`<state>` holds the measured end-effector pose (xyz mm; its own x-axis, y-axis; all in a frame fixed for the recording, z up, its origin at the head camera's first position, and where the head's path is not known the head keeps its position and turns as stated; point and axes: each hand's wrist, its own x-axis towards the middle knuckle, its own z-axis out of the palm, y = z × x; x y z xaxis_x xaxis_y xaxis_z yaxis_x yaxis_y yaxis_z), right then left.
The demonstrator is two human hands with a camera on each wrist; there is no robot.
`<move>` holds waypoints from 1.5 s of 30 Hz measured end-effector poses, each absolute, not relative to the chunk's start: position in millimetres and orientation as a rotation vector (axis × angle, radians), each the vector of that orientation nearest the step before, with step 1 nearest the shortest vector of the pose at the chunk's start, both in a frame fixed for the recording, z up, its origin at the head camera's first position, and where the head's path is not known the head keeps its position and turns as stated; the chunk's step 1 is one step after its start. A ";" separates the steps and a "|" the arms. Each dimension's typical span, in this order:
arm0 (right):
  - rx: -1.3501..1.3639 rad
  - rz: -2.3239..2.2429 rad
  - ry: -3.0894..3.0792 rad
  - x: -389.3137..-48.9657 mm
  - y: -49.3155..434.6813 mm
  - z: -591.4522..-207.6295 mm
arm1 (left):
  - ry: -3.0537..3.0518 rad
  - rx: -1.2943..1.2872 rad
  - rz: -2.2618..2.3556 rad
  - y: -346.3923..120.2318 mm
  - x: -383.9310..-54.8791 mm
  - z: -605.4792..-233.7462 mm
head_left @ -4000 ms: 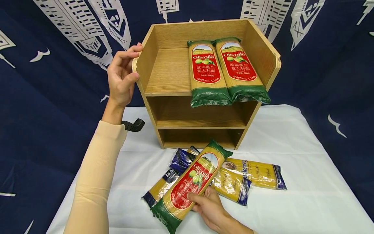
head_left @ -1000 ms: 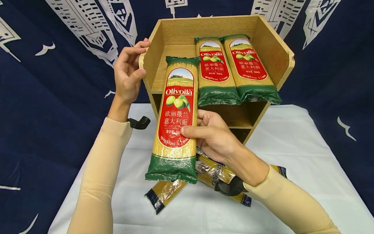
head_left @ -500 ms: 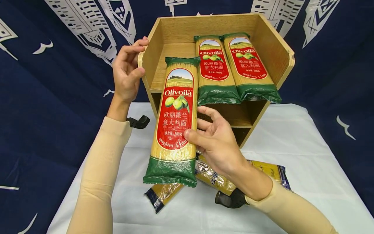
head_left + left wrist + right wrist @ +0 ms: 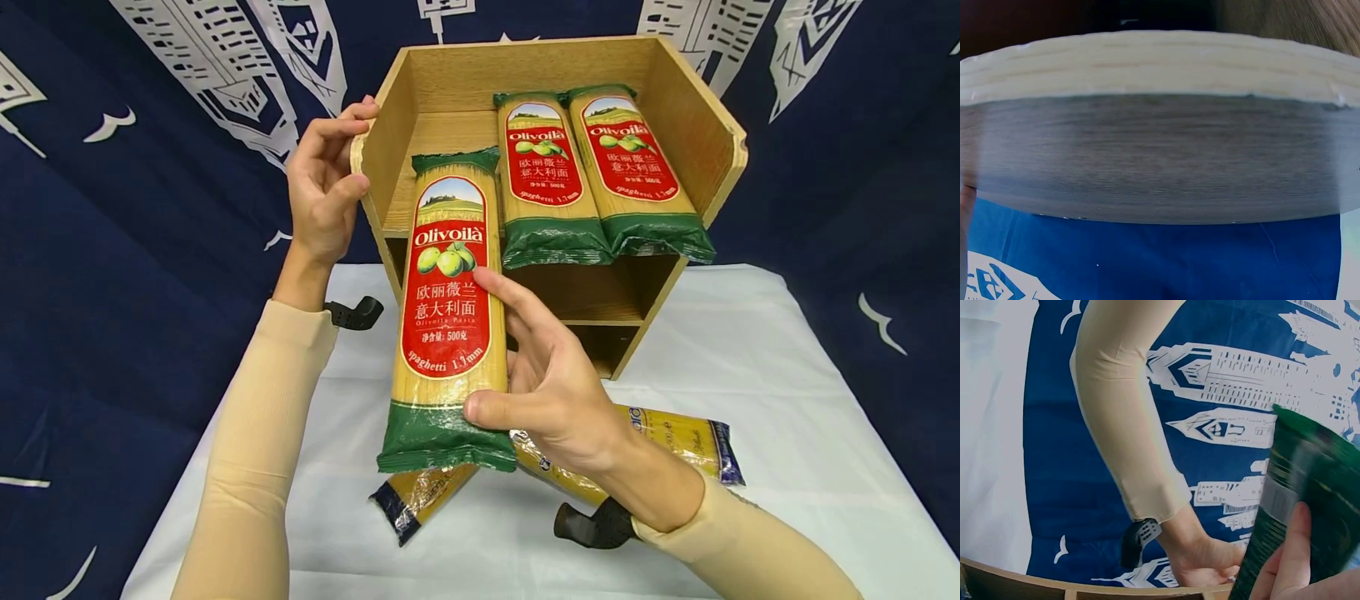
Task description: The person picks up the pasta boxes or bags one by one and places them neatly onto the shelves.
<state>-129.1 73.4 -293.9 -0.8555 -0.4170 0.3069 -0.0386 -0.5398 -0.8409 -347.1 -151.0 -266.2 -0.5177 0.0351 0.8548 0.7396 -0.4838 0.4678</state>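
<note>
Head view: your right hand (image 4: pixel 566 396) pinches the pack (image 4: pixel 450 312) by its right edge near the centre of the frame, thumb over the green lower band and index finger on the red label. The pack faces you, its top end overlapping the top tier of the shelf (image 4: pixel 525 73); you cannot tell from here whether it touches the board. Your left hand (image 4: pixel 322 187), upper left, holds the shelf's side panel, fingers bent at the outer side and thumb at the front edge.

Just right of the pack, two shelved packs (image 4: pixel 543 175) lie side by side on the top tier, green ends jutting past its front. At lower centre, blue-ended packs (image 4: pixel 675 437) lie on the white cloth (image 4: pixel 750 350), partly hidden by your right hand and the pack. Right wrist view, lower right, shows your fingers (image 4: pixel 1297 544) against the pack's green wrapping.
</note>
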 end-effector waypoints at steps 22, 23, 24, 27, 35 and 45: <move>-0.568 -2.469 1.389 -165.7 68.1 -270.6 | -1.237 -1.182 -2.047 -151.9 -348.3 -267.8; -0.550 -2.479 1.407 -168.7 67.7 -269.6 | -1.238 -1.182 -2.045 -152.0 -348.5 -267.8; -0.532 -2.490 1.431 -171.4 67.6 -268.9 | -1.243 -1.181 -2.039 -152.1 -348.7 -267.8; -0.481 -2.532 1.523 -178.6 66.5 -266.9 | -1.253 -1.178 -2.024 -152.4 -349.2 -267.5; -0.488 -2.594 1.637 -187.1 63.4 -266.2 | -1.227 -1.170 -2.046 -150.6 -348.9 -266.1; -0.627 -2.346 1.533 -162.3 76.8 -269.6 | -1.219 -1.162 -2.040 -149.6 -349.2 -267.6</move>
<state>-162.3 76.8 -269.6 -0.8701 -0.4466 0.2083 -0.0115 -0.4041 -0.9146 -349.2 -149.6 -267.6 -0.5165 0.0132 0.8562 0.7477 -0.4804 0.4585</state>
